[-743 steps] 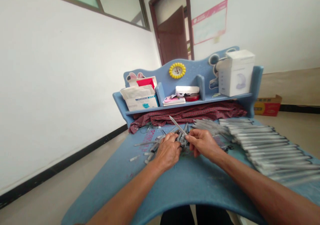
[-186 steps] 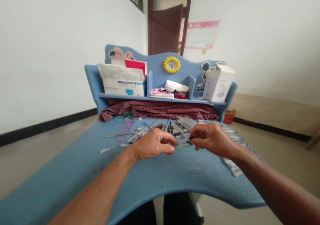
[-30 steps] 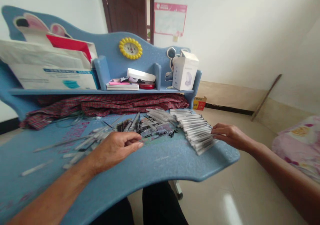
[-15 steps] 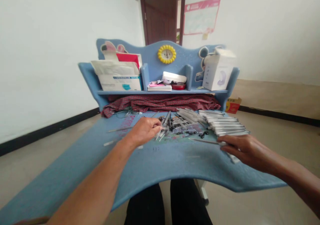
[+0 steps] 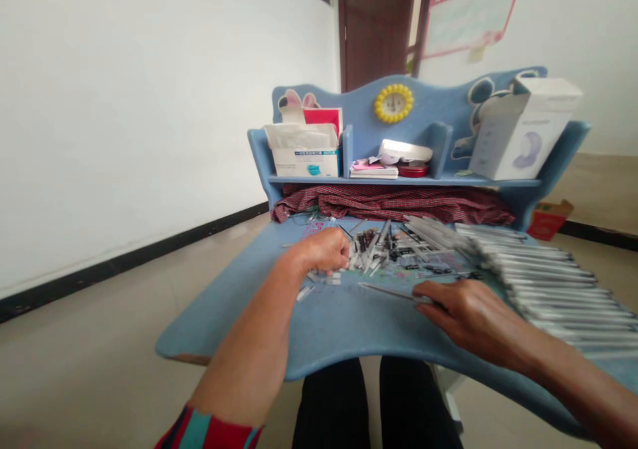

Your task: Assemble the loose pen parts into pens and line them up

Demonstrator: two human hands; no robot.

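Observation:
My right hand point(image 5: 461, 306) is closed around a slim pen point(image 5: 383, 291), whose pointed tip extends left over the desk. At the left edge of a loose heap of pen parts point(image 5: 371, 250), my left hand point(image 5: 329, 250) has its fingers pinched together. Whatever they hold is hidden. Small black pen caps point(image 5: 428, 271) lie between the heap and my right hand. Many clear pens point(image 5: 553, 289) are laid side by side at the right of the desk. Short white pieces point(image 5: 305, 292) rest just below my left hand.
The blue desk point(image 5: 349, 336) has a curved front edge above my legs. Along its back lies a red checked cloth point(image 5: 393, 203). The shelf above carries a mask box point(image 5: 302, 153), a red round tin point(image 5: 413, 170) and a white box point(image 5: 523, 133). A yellow flower-shaped clock point(image 5: 393, 103) is on the backboard.
The view has turned left, so the desk appears farther right. My right hand has moved left, away from the laid-out pens, with the pen still in it. My left hand has shifted left along the heap.

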